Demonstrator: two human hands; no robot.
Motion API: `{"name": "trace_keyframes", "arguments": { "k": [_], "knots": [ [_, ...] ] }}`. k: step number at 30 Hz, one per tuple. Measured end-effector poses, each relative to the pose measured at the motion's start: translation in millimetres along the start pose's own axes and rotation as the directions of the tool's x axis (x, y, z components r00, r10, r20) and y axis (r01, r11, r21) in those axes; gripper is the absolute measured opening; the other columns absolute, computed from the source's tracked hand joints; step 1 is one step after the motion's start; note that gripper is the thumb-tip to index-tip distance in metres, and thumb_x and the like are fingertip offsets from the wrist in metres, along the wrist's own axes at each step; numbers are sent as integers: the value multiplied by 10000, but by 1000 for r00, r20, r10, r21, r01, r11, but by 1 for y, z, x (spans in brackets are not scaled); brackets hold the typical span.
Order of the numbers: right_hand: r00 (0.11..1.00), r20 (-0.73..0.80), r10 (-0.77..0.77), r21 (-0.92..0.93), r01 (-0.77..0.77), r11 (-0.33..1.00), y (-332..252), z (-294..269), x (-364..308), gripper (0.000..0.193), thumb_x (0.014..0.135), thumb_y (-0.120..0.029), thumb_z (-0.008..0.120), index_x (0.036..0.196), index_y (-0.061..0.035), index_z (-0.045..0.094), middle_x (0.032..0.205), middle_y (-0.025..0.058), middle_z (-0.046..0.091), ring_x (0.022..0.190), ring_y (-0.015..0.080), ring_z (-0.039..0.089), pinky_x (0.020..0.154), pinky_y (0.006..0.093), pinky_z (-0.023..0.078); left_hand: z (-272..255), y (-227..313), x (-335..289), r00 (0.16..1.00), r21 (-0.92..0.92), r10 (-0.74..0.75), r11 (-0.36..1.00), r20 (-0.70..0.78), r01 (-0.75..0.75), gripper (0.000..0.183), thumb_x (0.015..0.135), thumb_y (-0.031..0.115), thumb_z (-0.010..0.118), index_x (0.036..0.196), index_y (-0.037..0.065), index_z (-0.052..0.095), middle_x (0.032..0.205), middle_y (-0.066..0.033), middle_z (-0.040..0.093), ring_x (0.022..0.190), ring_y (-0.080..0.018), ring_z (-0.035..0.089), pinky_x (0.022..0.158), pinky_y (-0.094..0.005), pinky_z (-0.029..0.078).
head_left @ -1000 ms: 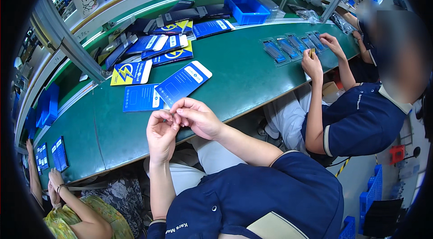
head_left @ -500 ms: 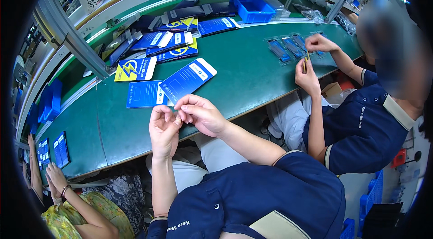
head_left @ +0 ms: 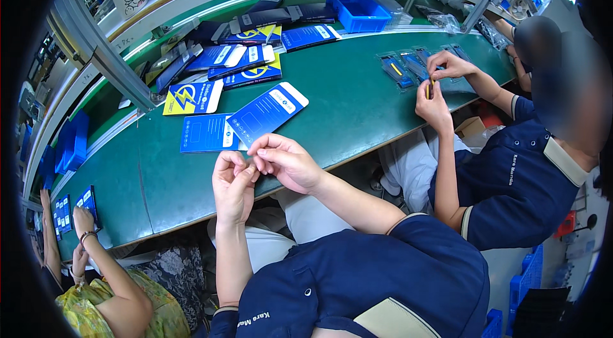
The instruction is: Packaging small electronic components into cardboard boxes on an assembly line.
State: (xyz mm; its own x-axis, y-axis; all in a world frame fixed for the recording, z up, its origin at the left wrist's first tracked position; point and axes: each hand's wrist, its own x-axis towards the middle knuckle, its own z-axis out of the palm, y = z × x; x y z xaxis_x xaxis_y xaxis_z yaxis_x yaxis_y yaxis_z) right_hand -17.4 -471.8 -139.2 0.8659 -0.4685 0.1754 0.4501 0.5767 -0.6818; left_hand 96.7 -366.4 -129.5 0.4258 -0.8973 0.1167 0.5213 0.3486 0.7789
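My left hand (head_left: 234, 186) and my right hand (head_left: 285, 160) meet fingertip to fingertip above the table's front edge. Both are closed in a pinch; whatever lies between the fingers, if anything, is too small or hidden to make out. Just beyond them a flat blue box (head_left: 267, 114) with a white end flap lies slanted over another blue box (head_left: 203, 134). The lower box is partly covered. A yellow and blue box (head_left: 193, 98) with a lightning emblem lies behind these two, at the edge of a heap.
A heap of blue boxes (head_left: 239, 57) fills the back left, beside a blue bin (head_left: 357, 10). At right a co-worker's hands (head_left: 437, 86) work near bagged blue parts (head_left: 397, 71). At far left another person's hand (head_left: 83, 220) is over a blue box. A metal post (head_left: 118, 67) rises behind.
My hands hold nearly the same pose. The person at left has raised a hand onto the blue box. At right the co-worker's hands have shifted slightly, and a yellow strip now shows on a bagged part.
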Motion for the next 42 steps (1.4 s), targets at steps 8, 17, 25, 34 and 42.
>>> {"name": "trace_keyframes", "arguments": {
  "k": [8, 17, 25, 34, 42],
  "knots": [
    [1000, 9, 3, 16, -3, 1000, 0, -1, 0, 158, 987, -88, 517, 1080, -6, 616, 854, 20, 574, 776, 74, 525, 674, 208, 404, 1, -4, 1, 990, 43, 108, 993, 89, -112, 267, 860, -145, 583, 854, 89, 454, 852, 2, 470, 801, -120, 545, 712, -248, 417],
    [1000, -3, 7, -11, -7, 1000, 1, -1, 0, 160, 991, -100, 520, 1083, -14, 618, 845, 17, 573, 767, 70, 515, 674, 207, 400, 0, 1, 1, 1000, -31, 7, 999, 5, -7, 264, 849, -150, 586, 856, 86, 467, 849, 8, 465, 790, -119, 540, 690, -247, 413],
    [1000, 3, 11, -2, -11, 1000, 0, -1, 0, 159, 986, -104, 530, 1084, -14, 618, 844, 16, 572, 768, 72, 516, 674, 208, 399, 0, -3, 1, 995, 20, 76, 997, 69, -77, 279, 850, -148, 572, 820, 94, 436, 837, 10, 449, 769, -120, 522, 690, -246, 403],
    [1000, 7, 8, -17, -8, 1000, 1, 0, 1, 159, 984, -95, 528, 1082, -8, 619, 848, 18, 572, 773, 81, 520, 684, 215, 408, 3, 2, 2, 999, -46, -16, 999, -40, 14, 276, 861, -141, 564, 820, 97, 431, 793, 6, 454, 731, -119, 505, 685, -249, 413],
    [1000, 22, 7, 1, -7, 1000, 1, 0, 0, 163, 986, -93, 522, 1089, -6, 615, 855, 22, 570, 779, 83, 521, 687, 218, 411, -2, -3, 2, 994, -23, 77, 997, 81, -76, 283, 829, -157, 551, 822, 101, 434, 814, 5, 448, 738, -117, 484, 710, -256, 416]
  ]
}}
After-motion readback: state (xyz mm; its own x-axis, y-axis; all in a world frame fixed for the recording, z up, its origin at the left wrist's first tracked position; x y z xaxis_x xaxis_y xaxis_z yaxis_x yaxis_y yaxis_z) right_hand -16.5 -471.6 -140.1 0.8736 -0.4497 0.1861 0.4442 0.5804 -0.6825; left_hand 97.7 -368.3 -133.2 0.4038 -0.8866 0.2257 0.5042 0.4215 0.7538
